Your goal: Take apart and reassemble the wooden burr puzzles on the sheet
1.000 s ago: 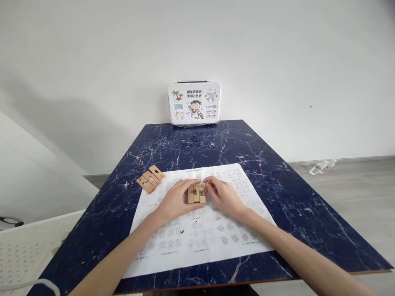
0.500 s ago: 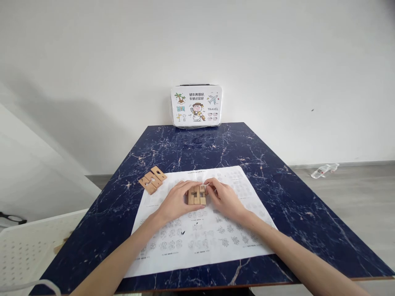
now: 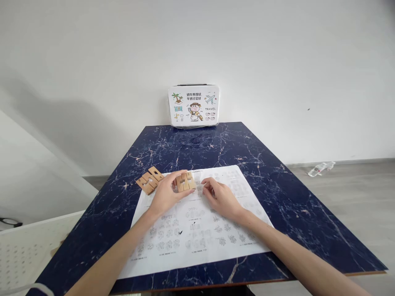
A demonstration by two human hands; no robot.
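Observation:
My left hand grips a small block of notched wooden puzzle pieces between thumb and fingers. The pieces stand side by side, with gaps showing between their notches. Over the printed sheet, my right hand is apart from the block. Its fingers are loosely curled, a gap shows between thumb and forefinger, and I see nothing in it. Left of my left hand lie several more flat wooden puzzle pieces with cut-outs and printed numbers, partly on the sheet's upper left corner.
The sheet with rows of small diagrams lies on a dark blue marbled table. At the far edge a white cartoon-printed case stands against the wall. A white perforated basket is at the lower left. A clear plastic item lies on the floor at right.
My left hand has carried the wooden block up and to the left, nearer the other pieces. My right hand, which was touching the block's right side, is now apart from it.

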